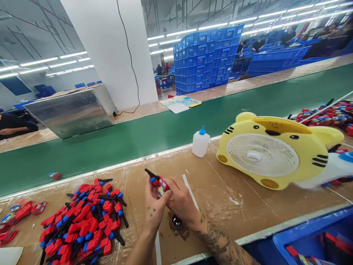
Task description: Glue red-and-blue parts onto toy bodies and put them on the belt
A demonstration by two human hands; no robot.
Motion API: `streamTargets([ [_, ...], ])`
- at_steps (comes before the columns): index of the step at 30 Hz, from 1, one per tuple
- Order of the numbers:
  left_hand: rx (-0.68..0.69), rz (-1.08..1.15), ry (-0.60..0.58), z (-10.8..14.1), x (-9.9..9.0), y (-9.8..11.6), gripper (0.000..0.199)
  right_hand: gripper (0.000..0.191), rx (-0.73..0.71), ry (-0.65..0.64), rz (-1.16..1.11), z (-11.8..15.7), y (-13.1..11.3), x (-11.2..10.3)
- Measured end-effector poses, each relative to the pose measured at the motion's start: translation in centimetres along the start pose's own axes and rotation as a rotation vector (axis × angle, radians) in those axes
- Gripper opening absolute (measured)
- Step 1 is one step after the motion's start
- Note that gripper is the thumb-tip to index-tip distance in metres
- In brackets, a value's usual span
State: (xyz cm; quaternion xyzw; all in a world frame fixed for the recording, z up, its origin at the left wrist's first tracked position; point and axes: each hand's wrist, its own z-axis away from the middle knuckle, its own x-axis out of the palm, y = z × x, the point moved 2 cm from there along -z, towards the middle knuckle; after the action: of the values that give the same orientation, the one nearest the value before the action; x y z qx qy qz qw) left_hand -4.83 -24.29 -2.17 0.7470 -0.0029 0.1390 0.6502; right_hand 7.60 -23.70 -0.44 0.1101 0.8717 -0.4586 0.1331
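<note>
1. Parts pile [85, 221]: left of grip.
2. Left hand [153, 209], right hand [179, 197]: both closed round red-blue part [162, 186], between fingertips. I'd press body evenly.
3. Black rod [151, 173]: juts beyond grip; best unloaded.

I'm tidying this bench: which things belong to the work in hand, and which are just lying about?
Likely part of the work:
red-and-blue plastic piece, black-tipped, being held
heap of red, blue and black parts
perhaps the white plastic bottle

Probably just lying about:
yellow tiger-faced plastic fan
yellow-and-blue printed sheet
</note>
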Motion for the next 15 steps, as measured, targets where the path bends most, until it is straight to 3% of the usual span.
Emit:
streamTargets([
  [4,0.105,-0.151,-0.007,-2.9,0.8,0.5,0.077,0.043,-0.051,0.022,0.024,-2.3,0.8,1.3],
  [7,0.134,-0.411,-0.094,-6.5,0.5,0.9,0.076,0.052,-0.051,-0.08,0.0,-3.6,4.1,0.7],
  [12,0.094,-0.856,-0.215,-15.5,1.3,1.0,0.073,0.052,0.095,-0.073,0.081,-4.4,11.9,-0.7],
  [15,0.024,-1.043,-0.299,-21.8,2.9,0.4,0.053,0.047,0.184,-0.074,0.073,-4.1,13.8,-0.9],
])
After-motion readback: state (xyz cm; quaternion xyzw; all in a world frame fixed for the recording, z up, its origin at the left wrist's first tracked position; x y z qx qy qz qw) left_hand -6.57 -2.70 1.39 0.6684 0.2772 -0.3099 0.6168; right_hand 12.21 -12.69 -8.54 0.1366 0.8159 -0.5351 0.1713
